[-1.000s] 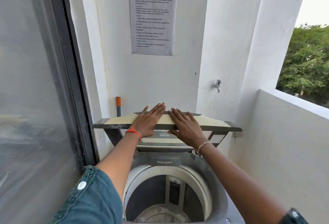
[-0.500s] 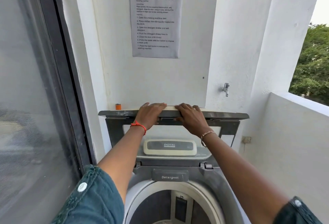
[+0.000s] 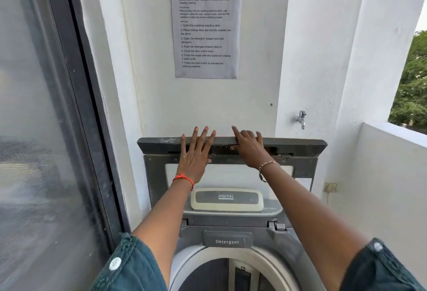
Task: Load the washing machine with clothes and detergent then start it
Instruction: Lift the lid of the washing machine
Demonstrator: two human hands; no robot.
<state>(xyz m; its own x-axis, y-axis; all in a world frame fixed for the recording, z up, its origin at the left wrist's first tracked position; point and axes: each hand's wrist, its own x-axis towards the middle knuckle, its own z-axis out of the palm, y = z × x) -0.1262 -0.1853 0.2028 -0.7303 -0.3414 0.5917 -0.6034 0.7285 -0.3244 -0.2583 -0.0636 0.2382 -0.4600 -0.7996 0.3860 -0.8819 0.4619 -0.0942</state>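
A top-loading washing machine stands below me with its grey lid [image 3: 300, 149] raised upright against the white wall. My left hand [image 3: 195, 154] lies flat on the lid's top edge, fingers spread. My right hand [image 3: 249, 148] rests on the same edge, fingertips curled over it, index pointing up. Under the lid sits the cream control panel marked DIGITAL [image 3: 227, 199]. A grey drawer marked Detergent [image 3: 227, 241] lies in front of it. The open drum [image 3: 233, 270] shows at the bottom edge; no clothes are visible in it.
A printed instruction sheet [image 3: 206, 25] hangs on the wall above the lid. A dark-framed glass door [image 3: 46, 129] fills the left. A metal tap [image 3: 301, 118] and a wall socket [image 3: 330, 187] sit on the right, beside a low balcony wall [image 3: 392, 175].
The lid has swung from half-raised to upright against the wall, with both hands pushing it. My left hand's fingers have uncurled and now lie flat and spread.
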